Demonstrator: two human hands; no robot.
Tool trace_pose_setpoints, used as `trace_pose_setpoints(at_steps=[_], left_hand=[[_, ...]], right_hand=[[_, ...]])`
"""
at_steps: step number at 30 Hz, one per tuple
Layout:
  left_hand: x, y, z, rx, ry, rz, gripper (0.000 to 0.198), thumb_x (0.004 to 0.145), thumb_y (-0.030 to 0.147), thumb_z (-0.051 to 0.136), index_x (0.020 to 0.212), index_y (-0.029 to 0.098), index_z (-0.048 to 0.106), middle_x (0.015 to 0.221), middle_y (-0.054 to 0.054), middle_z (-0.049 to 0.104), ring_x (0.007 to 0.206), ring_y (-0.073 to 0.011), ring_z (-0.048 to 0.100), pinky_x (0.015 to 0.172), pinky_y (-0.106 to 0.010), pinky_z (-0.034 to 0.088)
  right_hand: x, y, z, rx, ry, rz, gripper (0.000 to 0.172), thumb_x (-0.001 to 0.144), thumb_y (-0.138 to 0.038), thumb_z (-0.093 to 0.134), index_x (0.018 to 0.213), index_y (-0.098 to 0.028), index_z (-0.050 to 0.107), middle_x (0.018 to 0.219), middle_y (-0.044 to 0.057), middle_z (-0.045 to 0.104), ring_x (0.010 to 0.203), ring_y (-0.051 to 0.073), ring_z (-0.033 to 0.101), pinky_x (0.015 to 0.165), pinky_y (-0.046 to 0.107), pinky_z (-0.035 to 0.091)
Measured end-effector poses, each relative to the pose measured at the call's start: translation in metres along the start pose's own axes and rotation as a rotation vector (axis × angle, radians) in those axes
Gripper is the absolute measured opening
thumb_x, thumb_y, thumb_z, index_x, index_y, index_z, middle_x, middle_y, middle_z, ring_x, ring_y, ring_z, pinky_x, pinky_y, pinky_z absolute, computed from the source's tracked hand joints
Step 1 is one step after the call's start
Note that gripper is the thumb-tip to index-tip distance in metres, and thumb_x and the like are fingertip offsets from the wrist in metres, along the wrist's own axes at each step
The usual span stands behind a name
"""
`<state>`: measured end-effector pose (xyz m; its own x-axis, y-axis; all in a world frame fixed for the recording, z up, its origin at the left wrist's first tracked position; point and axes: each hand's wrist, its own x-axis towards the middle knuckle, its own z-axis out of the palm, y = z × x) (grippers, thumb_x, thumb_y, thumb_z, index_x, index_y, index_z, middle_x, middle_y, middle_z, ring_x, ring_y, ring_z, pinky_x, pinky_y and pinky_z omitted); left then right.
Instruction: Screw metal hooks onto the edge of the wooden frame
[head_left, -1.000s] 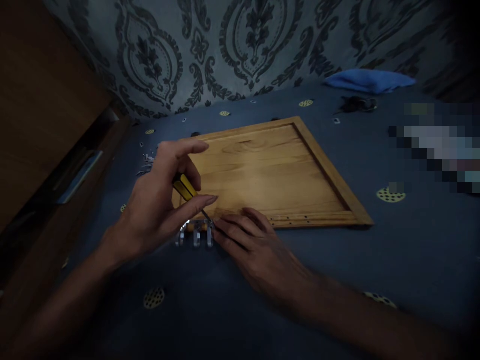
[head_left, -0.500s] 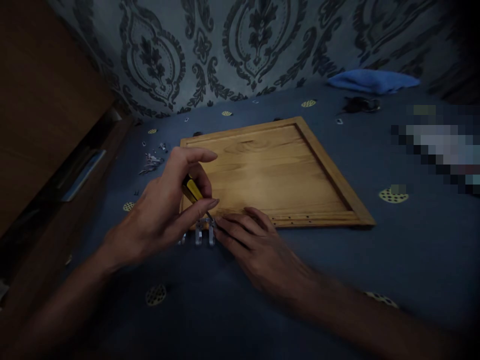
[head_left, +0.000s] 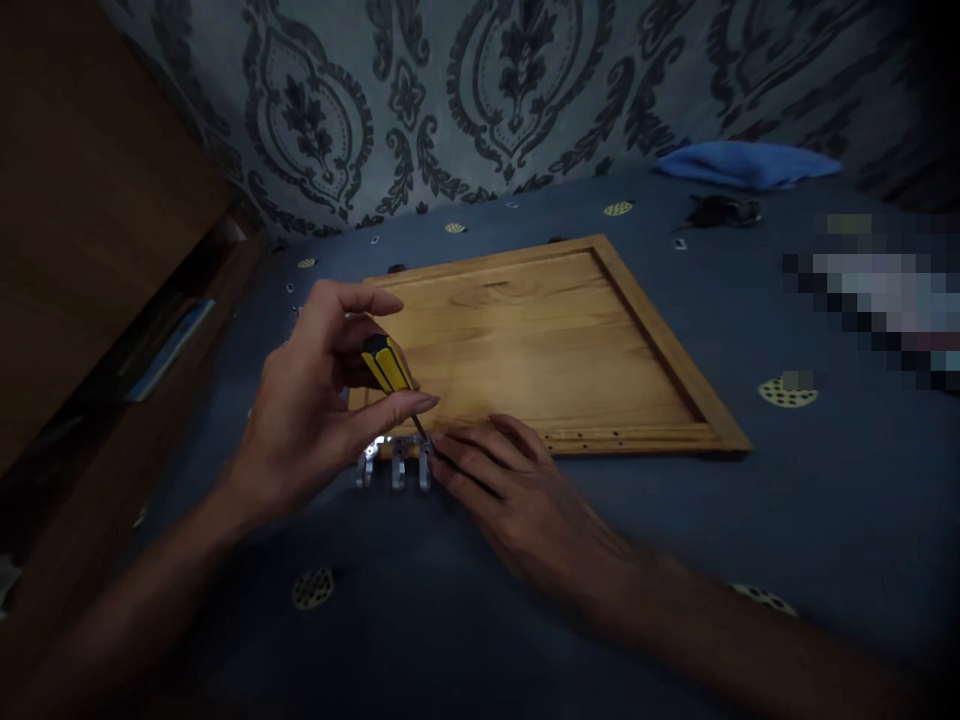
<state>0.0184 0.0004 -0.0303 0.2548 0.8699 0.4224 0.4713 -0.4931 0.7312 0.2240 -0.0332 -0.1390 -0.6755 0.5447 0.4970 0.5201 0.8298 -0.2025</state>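
My left hand (head_left: 311, 400) is closed around the yellow and black handle of a screwdriver (head_left: 388, 365), with thumb and curled fingers on it and the index finger raised. The tool is tilted, its thin shaft pointing down at the rightmost of several metal hinges (head_left: 399, 465) along the near left edge of a framed wooden panel (head_left: 525, 340). My right hand (head_left: 510, 490) lies low over that edge, its fingertips pressed together against the same hinge beside the screwdriver tip. The tip's exact contact is too small to make out.
The panel lies on a dark blue patterned cloth (head_left: 600, 580). A blue cloth (head_left: 750, 163) and a small dark object (head_left: 724, 212) lie at the back right. Wooden furniture (head_left: 97, 220) stands on the left, and a patterned wall covering (head_left: 420, 100) rises behind.
My left hand has shifted left and turned around the screwdriver, so more of the handle and the left hinge show. My right hand has stayed in place.
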Motion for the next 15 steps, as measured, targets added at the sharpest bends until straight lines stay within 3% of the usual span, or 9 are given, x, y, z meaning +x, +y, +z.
trace_pose_setpoints(at_steps=[4, 8, 12, 15], left_hand=[[-0.001, 0.003, -0.003, -0.043, -0.096, -0.002, 0.043, 0.083, 0.02, 0.08, 0.118, 0.027, 0.055, 0.092, 0.001, 0.07, 0.089, -0.0201, 0.075, 0.075, -0.032, 0.065], [0.002, 0.002, -0.01, 0.1, -0.195, 0.046, 0.025, 0.092, 0.029, 0.071, 0.114, 0.024, 0.059, 0.096, -0.002, 0.072, 0.087, -0.0204, 0.074, 0.07, -0.03, 0.061], [0.004, 0.0, -0.013, 0.325, -0.184, 0.173, 0.027, 0.093, 0.033, 0.071, 0.114, 0.021, 0.061, 0.099, -0.002, 0.07, 0.082, -0.0171, 0.068, 0.066, -0.027, 0.053], [0.003, -0.001, -0.012, 0.373, -0.161, 0.209, 0.031, 0.092, 0.037, 0.074, 0.115, 0.022, 0.063, 0.102, -0.002, 0.069, 0.082, -0.017, 0.066, 0.067, -0.027, 0.052]], right_hand=[[-0.001, 0.0, -0.001, -0.007, -0.007, -0.007, 0.035, 0.098, -0.008, 0.051, 0.129, -0.015, 0.067, 0.131, 0.013, 0.072, 0.125, 0.027, 0.059, 0.109, 0.054, 0.045], [-0.001, 0.0, -0.001, -0.023, 0.018, -0.012, 0.034, 0.099, -0.008, 0.049, 0.127, -0.015, 0.067, 0.129, 0.012, 0.073, 0.125, 0.026, 0.06, 0.109, 0.052, 0.045], [-0.001, 0.0, 0.0, -0.023, 0.009, 0.001, 0.035, 0.1, -0.009, 0.047, 0.127, -0.016, 0.068, 0.129, 0.012, 0.073, 0.124, 0.026, 0.06, 0.109, 0.053, 0.045], [0.0, 0.0, -0.001, -0.019, 0.001, -0.005, 0.036, 0.1, -0.008, 0.046, 0.128, -0.015, 0.068, 0.13, 0.013, 0.073, 0.124, 0.026, 0.06, 0.109, 0.054, 0.045]])
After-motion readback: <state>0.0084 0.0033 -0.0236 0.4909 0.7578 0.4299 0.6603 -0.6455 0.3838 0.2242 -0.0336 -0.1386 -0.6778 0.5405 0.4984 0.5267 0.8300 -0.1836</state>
